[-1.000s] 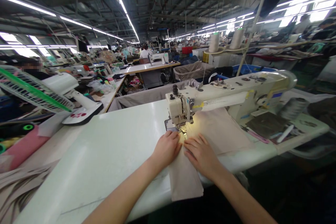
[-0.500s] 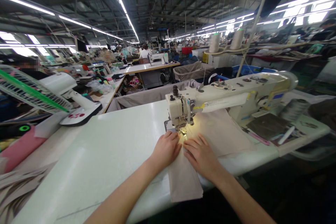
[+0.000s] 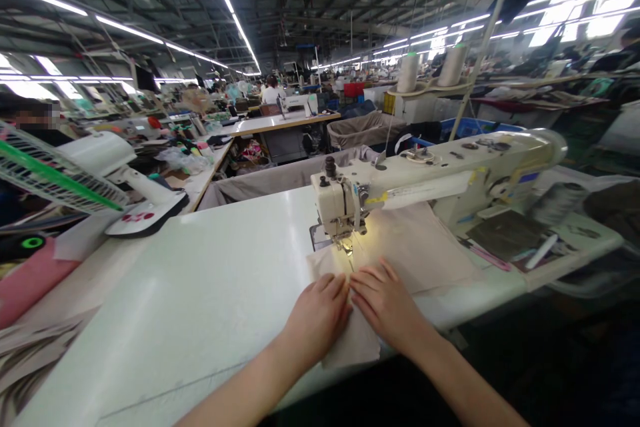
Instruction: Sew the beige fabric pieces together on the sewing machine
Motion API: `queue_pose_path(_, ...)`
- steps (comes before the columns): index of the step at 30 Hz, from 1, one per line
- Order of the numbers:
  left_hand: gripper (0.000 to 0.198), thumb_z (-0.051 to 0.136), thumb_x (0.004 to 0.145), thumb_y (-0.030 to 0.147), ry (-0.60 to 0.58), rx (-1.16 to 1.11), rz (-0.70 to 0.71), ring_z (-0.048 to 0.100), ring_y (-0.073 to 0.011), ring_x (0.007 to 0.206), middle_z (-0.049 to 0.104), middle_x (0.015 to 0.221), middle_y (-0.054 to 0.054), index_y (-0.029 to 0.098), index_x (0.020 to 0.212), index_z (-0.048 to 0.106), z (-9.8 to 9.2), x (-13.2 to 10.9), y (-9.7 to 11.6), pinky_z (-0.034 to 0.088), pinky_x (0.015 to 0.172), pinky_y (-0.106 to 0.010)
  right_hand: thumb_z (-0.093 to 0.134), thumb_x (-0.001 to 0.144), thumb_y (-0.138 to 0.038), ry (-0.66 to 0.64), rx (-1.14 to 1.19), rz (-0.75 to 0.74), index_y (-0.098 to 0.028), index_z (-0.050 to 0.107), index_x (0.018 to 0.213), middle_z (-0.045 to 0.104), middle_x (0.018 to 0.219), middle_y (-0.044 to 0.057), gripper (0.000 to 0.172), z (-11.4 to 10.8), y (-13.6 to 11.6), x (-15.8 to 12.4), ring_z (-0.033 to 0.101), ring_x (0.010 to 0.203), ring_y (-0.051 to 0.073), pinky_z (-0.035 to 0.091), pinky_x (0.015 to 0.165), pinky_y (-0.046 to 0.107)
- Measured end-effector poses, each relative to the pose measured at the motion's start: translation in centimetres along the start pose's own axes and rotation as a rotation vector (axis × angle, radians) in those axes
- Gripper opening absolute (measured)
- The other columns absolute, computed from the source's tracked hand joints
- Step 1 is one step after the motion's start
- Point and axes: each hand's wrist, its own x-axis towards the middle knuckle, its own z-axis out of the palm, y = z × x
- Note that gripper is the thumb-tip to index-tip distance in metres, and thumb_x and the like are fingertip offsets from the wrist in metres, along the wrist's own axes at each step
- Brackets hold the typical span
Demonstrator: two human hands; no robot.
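Observation:
A beige fabric piece (image 3: 354,341) lies under the needle area of a white sewing machine (image 3: 339,203), its near end hanging at the table's front edge. My left hand (image 3: 320,313) is closed on the fabric just in front of the presser foot (image 3: 349,248), fingers bent and pressed together. Beside it, fingertips almost meeting, my right hand (image 3: 385,301) grips the same fabric with its fingers close together and thumb tucked below. A wider spread of the beige cloth (image 3: 425,250) reaches right beneath the machine arm. The fingertips hide the fabric edge between them.
The pale green table (image 3: 225,280) extends left. A white fan (image 3: 110,167) stands at the left beside folded cloth. Pink-handled scissors (image 3: 487,257), a brown cloth (image 3: 507,239) and a grey thread cone (image 3: 563,203) lie right. Two thread cones (image 3: 409,72) stand behind the machine.
My left hand has moved back from the presser foot toward me, uncovering fabric beside the needle. The fabric's near end has drawn in toward the machine. My right hand is nearly in place.

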Motion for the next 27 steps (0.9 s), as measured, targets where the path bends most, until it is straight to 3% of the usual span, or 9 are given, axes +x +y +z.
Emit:
queue_pose_path(7,0.019,0.051,0.097,0.022,0.017,-0.034,-0.010,0.058,-0.0266,0.110,0.065,0.113,-0.010,0.014,0.109,0.064,-0.2,1.8,-2.7,0.054,0.095,-0.042,0.059,0.096,-0.018,-0.013,-0.035,0.017,-0.021,0.067,0.111,0.070,0.116,0.005,0.018,0.6,1.2,2.8,0.058,0.116,0.024,0.027,0.114,0.057)
queue_pose_path(13,0.018,0.051,0.097,0.023,0.065,-0.039,0.014,0.058,-0.0266,0.110,0.065,0.114,-0.011,0.014,0.103,0.066,0.1,2.5,-4.3,0.053,0.096,-0.042,0.058,0.096,-0.018,-0.012,-0.055,0.027,-0.020,0.067,0.108,0.070,0.112,0.006,0.015,1.0,1.5,3.8,0.059,0.112,0.025,0.029,0.112,0.057)
queue_pose_path(23,0.021,0.049,0.097,0.020,0.089,-0.042,-0.001,0.058,-0.0259,0.114,0.065,0.118,-0.011,0.014,0.111,0.064,0.7,2.4,-4.5,0.052,0.099,-0.040,0.052,0.098,-0.015,0.003,-0.052,-0.008,-0.020,0.064,0.112,0.069,0.116,0.008,0.019,1.3,1.3,3.4,0.059,0.113,0.025,0.029,0.113,0.059)
queue_pose_path(27,0.024,0.049,0.096,0.018,0.098,0.052,-0.081,0.054,-0.0282,0.122,0.059,0.132,-0.014,0.015,0.117,0.061,0.4,1.6,-2.9,0.047,0.105,-0.047,0.049,0.099,-0.015,0.057,0.001,-0.026,-0.022,0.064,0.115,0.068,0.119,0.007,0.023,0.7,1.8,2.6,0.059,0.113,0.024,0.032,0.112,0.057)
